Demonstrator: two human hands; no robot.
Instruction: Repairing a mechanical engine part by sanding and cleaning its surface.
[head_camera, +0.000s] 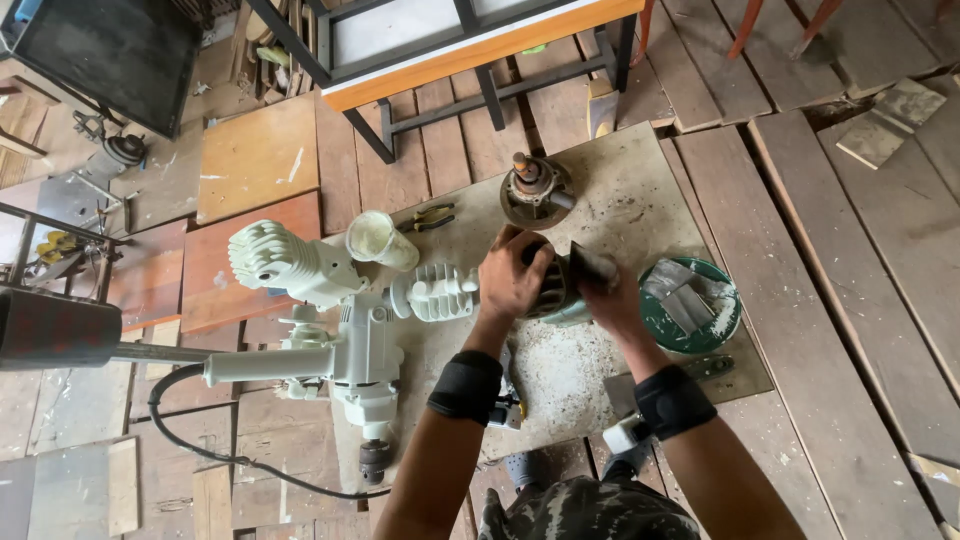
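My left hand (512, 275) grips a dark ribbed cylindrical motor part (556, 290) from the left. My right hand (610, 300) holds a small dark brush-like tool (592, 264) against the right end of the same part. Both wrists wear black bands. The part hovers just above a dusty board (620, 200) laid on the wooden floor. A white ribbed housing piece (438, 292) lies just left of my left hand.
A large white power drill body (350, 350) with black cable lies at left. A rusty rotor assembly (536, 190) stands behind the hands. A green bowl (655, 325) holding metal scraps sits at right. Pliers (430, 217) and a translucent cup (380, 240) lie at back left.
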